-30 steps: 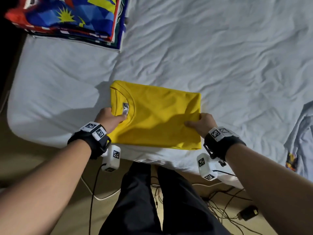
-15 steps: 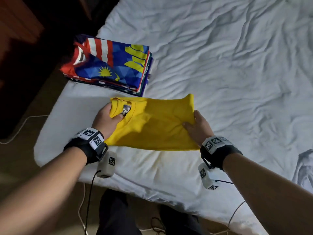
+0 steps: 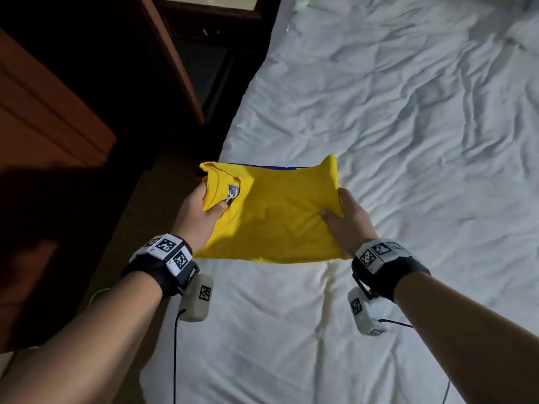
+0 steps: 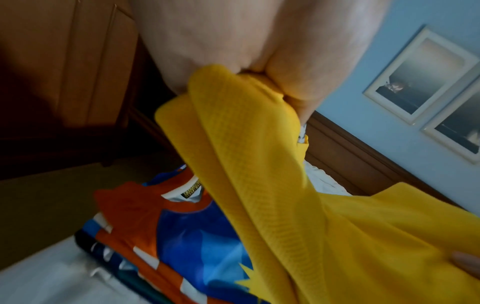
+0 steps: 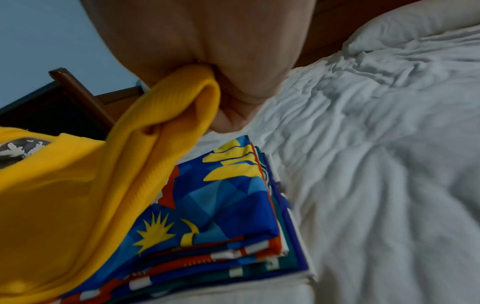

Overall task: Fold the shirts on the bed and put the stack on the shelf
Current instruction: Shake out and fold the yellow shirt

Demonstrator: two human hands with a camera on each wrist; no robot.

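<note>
A folded yellow shirt (image 3: 277,214) hangs in the air between both hands, above the left edge of the white bed (image 3: 408,141). My left hand (image 3: 201,208) grips its collar end, thumb on top by the label. My right hand (image 3: 347,220) pinches the opposite edge. Directly below it lies a stack of folded blue, red and yellow patterned shirts (image 5: 226,205), almost fully hidden in the head view, where only a blue sliver (image 3: 280,167) shows. In the left wrist view the yellow shirt (image 4: 272,195) droops over the stack (image 4: 166,230).
Dark wooden furniture (image 3: 58,126) and a nightstand (image 3: 204,39) stand left of the bed across a narrow floor strip. A wooden headboard (image 4: 363,160), blue wall and framed pictures (image 4: 415,76) lie beyond. A pillow (image 5: 405,26) sits at the bed's head. Cables hang from my wrists.
Both hands lifted the yellow shirt off the bed and carried it up and left until it hangs over the patterned stack, which is now mostly covered. My view turned toward the headboard.
</note>
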